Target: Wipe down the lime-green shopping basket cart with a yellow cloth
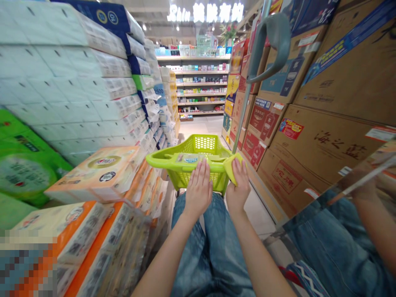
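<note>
A lime-green plastic shopping basket stands in front of my knees, between the stacked goods. My left hand lies over its near rim, with the fingers stretched out and close to flat. My right hand grips a yellow cloth and presses it against the rim's right corner. Between the hands, a label shows on the inner side of the basket's handle area. The basket's floor is mostly hidden from me.
Packs of tissue are piled high on the left, with orange-edged packs lower down. Cardboard cartons line the right side. A pole with a grey loop handle rises beside the basket. Stocked shelves stand ahead.
</note>
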Action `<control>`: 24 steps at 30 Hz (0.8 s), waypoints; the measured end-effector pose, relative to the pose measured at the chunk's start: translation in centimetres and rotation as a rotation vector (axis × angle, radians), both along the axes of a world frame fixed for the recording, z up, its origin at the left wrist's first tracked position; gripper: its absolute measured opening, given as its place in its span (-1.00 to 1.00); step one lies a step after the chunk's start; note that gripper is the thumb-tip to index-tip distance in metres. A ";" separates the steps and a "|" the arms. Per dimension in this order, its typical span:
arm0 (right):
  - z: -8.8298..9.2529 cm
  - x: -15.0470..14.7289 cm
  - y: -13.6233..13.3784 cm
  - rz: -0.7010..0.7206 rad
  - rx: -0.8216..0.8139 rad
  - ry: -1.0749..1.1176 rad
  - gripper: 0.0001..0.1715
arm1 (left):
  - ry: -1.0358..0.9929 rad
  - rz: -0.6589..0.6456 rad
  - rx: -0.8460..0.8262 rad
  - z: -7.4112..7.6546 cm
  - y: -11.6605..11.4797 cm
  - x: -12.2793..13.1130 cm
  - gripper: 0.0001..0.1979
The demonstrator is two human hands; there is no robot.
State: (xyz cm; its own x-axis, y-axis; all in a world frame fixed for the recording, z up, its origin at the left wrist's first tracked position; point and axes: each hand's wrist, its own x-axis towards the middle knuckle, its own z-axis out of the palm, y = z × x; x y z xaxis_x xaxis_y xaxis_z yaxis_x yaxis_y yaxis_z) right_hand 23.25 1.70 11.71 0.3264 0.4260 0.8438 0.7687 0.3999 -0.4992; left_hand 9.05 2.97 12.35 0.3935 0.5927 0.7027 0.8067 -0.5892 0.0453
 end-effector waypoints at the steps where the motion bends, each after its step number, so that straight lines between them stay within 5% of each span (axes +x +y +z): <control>1: -0.1 -1.0 -0.2 0.016 -0.011 -0.058 -0.08 | -0.002 -0.001 0.000 0.0 0.0 -0.1 -0.33; 6: -0.7 -3.8 -0.8 0.082 -0.014 -0.213 -0.17 | 0.003 -0.020 0.004 0.0 0.0 -0.4 -0.34; 11: -1.0 -0.3 -0.5 0.068 0.032 -0.254 -0.11 | 0.016 -0.007 -0.001 0.2 0.1 -0.4 -0.33; 16: -0.3 2.6 0.4 0.002 0.061 0.044 -0.07 | 0.006 -0.011 0.003 0.0 0.1 -0.1 -0.33; 19: 0.0 1.4 0.4 -0.022 0.044 0.100 -0.06 | -0.003 -0.007 0.005 -0.1 0.2 -0.1 -0.32; 24: -0.5 -2.9 -0.7 0.042 -0.005 -0.183 -0.09 | -0.004 -0.014 -0.002 -0.1 0.1 -0.4 -0.33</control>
